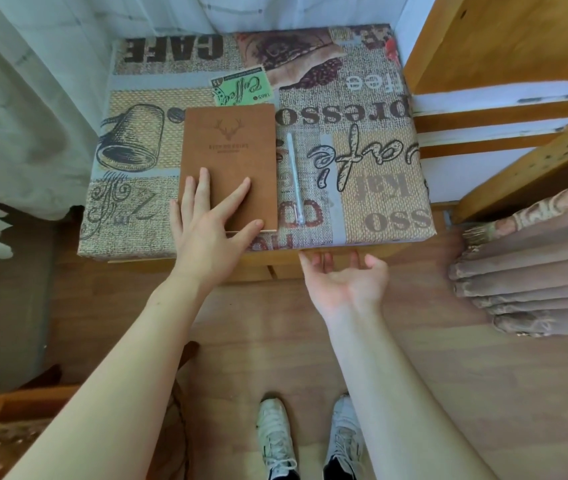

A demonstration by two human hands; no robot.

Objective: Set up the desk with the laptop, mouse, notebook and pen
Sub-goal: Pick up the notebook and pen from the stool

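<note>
Left hand [211, 220] lies flat, fingers spread, on the notebook [230, 161]; right hand [344, 282] open, empty.

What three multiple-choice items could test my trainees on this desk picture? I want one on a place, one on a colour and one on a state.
1. Where does the pen lie?
A. on the notebook
B. on the cloth right of the notebook
C. on the floor

2. What colour is the notebook cover?
A. brown
B. blue
C. white

3. What is the left hand doing?
A. holding the pen
B. hanging clear of the desk
C. resting flat on the notebook

Key: 1 B, the pen lies apart from the cover on the desk; 2 A, the cover is brown with a deer head; 3 C, the fingers are spread on the cover, while the right hand is open and empty.
</note>
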